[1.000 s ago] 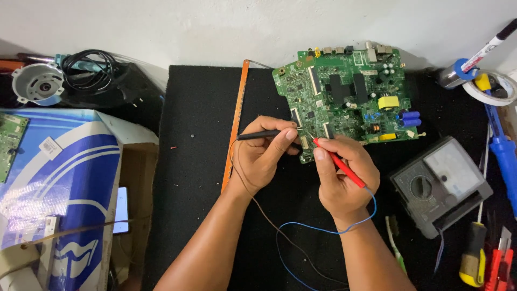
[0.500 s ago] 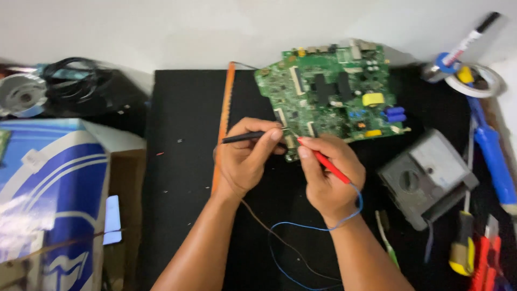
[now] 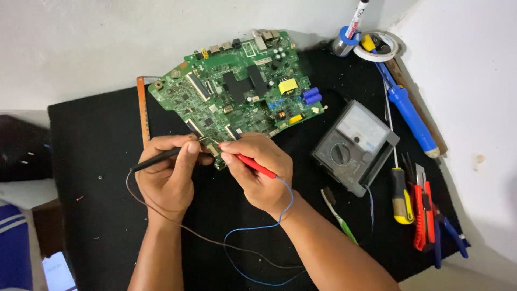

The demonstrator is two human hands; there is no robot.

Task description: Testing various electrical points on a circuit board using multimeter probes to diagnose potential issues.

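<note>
**Both probes held at the lower edge of the circuit board**

The green circuit board (image 3: 239,91) lies flat on the black mat (image 3: 91,140), tilted against the mat's edges, its upper edge near the white wall. The left hand (image 3: 167,180) has its fingers closed around a black probe (image 3: 156,158), held nearly level with the tip pointing right toward the board's lower corner. The right hand (image 3: 258,170) has its fingers pinched together on a red probe (image 3: 256,166), tip pointing up-left at the same corner. The two tips meet close together at the board's edge; exact contact points cannot be told. A brown lead (image 3: 177,226) trails from the black probe and a blue lead (image 3: 258,229) from the red one, both running down across the mat.

An analogue multimeter (image 3: 355,145) sits just right of the board, face up in its dark case. Right of it lie a yellow-handled screwdriver (image 3: 401,199), red-handled pliers (image 3: 423,215) and a blue-handled tool (image 3: 409,116). A green toothbrush (image 3: 338,215) lies beside the right forearm. At the top right corner a roll of tape (image 3: 377,46) holds small items inside its ring, contents unclear; a marker (image 3: 356,19) stands in a small cylinder beside it. An orange ruler (image 3: 142,108) lies along the board's left side.
</note>
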